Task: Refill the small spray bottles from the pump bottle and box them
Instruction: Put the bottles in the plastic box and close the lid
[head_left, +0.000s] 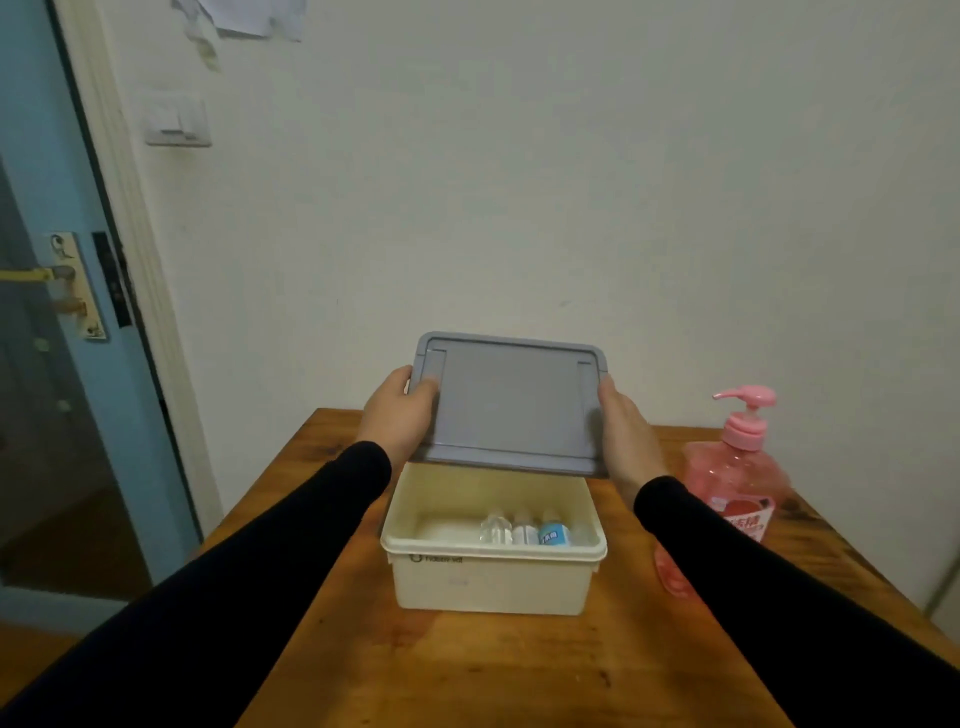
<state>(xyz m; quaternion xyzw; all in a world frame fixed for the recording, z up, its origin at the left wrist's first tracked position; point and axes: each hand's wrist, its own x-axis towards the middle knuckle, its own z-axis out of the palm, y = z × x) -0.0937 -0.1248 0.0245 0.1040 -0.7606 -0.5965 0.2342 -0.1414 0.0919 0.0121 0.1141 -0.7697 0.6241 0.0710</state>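
Grey lid (511, 402) gripped by both hands' fingers (423, 387) | cream box (493, 582) logo unreadable | blue-label bottle (553, 534) inside

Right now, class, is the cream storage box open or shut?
Open. Both hands, left hand and right hand, hold the grey lid above the box, and small bottles show inside.

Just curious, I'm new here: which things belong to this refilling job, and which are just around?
Job: grey plastic lid, cream plastic box, small spray bottles, pink pump bottle.
Around: wooden table, blue door, wall switch.
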